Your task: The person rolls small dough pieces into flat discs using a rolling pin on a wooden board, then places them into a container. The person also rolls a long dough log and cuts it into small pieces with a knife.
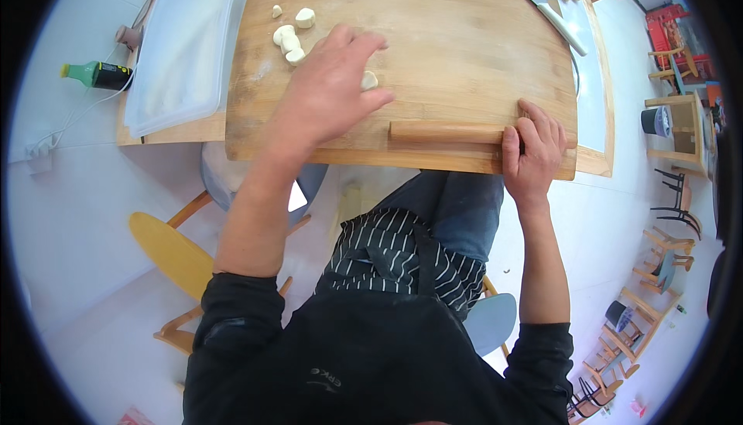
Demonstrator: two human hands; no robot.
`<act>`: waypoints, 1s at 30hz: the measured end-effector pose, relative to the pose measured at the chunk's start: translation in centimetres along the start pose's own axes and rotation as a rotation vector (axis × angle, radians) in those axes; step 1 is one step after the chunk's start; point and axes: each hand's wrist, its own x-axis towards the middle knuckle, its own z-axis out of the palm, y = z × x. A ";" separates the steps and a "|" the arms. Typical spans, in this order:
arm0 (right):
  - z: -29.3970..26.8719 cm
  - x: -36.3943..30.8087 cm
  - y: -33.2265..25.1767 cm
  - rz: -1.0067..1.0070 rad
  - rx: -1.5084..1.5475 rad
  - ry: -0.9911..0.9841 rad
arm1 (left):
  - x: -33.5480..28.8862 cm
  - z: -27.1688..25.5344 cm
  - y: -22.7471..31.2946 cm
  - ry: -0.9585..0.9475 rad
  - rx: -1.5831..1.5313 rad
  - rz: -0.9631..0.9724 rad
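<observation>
Both hands are over the board (457, 46), set well apart. Fingers and thumb spread, the left hand (333, 80) hovers or rests toward the left edge, with one piece of dough (369, 80) in the gap between its thumb and fingers (whether skin meets dough, I cannot tell). Several other pieces (295, 56) lie just past that hand, nearer the far left corner: some bunched together, one rounder piece (306, 18) beside the bunch, and a smaller bit (276, 11) beyond it. Close to the near edge, the right hand (535, 150) is closed over the right part of the pin (445, 131), thumb on one side and fingers bent across. The pin lies roughly along that edge, its free end pointing left, nearer the person than the loose dough piece and to its right. A knife (571, 32) lies along the right edge, toward the far corner. Beside the left edge stands a translucent box (186, 53), with a green bottle (97, 75) farther left.
</observation>
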 end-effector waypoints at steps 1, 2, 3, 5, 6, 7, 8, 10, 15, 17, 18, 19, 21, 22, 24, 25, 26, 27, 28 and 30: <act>-0.1 0.0 -0.1 -0.004 0.003 0.007 | -0.3 0.1 -0.4 -0.064 0.035 -0.032; 0.0 0.1 -0.1 -0.009 0.012 0.010 | -0.6 0.3 -0.9 -0.120 0.067 -0.064; 0.0 0.1 -0.1 -0.009 0.005 0.005 | -0.4 0.9 -1.4 -0.131 0.057 0.003; -0.2 0.1 0.1 -0.014 -0.001 -0.031 | 0.5 2.1 -2.7 -0.173 0.023 0.091; 0.1 0.2 0.2 -0.034 -0.005 -0.022 | 1.4 2.5 -3.3 -0.087 0.013 0.196; 0.2 0.4 0.4 -0.047 -0.012 -0.034 | 2.4 2.9 -3.6 -0.059 -0.005 0.202; 0.1 0.5 0.6 -0.059 -0.023 -0.043 | 3.4 3.2 -3.6 -0.031 -0.024 0.214; 0.2 0.9 1.3 -0.080 -0.060 -0.060 | 5.8 4.0 -3.3 -0.056 0.004 0.201; 0.0 2.3 4.1 0.001 -0.039 -0.067 | 9.1 6.7 -2.1 -0.004 0.091 0.353; 0.0 2.2 4.8 0.006 -0.056 -0.041 | 8.9 6.9 -2.4 0.010 0.069 0.331; 0.1 2.1 4.9 -0.011 -0.078 -0.033 | 8.8 6.9 -2.4 0.000 0.067 0.305; 0.1 2.0 5.0 -0.010 -0.070 -0.032 | 8.5 6.7 -2.5 -0.010 0.065 0.279; 0.1 1.8 4.7 -0.016 -0.055 -0.022 | 7.8 5.8 -2.8 -0.060 0.063 0.253; 0.1 1.8 4.6 -0.018 -0.037 -0.022 | 7.2 5.3 -2.9 -0.100 0.060 0.253; 0.0 2.0 4.7 -0.031 -0.014 -0.006 | 6.0 4.3 -2.6 -0.154 0.083 0.277; -0.1 2.0 4.7 -0.035 -0.012 -0.007 | 5.6 3.8 -2.0 -0.168 0.110 0.312; -0.2 2.0 4.6 -0.033 -0.016 -0.005 | 5.6 3.3 -1.4 -0.214 0.145 0.302; -0.3 1.9 4.5 -0.028 -0.015 -0.002 | 5.6 2.6 -0.9 -0.248 0.082 0.264; -0.3 1.9 4.4 -0.014 -0.001 -0.002 | 5.4 1.9 -0.5 -0.317 0.028 0.172; -0.5 2.0 4.3 -0.013 -0.023 0.007 | 6.5 0.8 0.2 -0.351 -0.014 0.025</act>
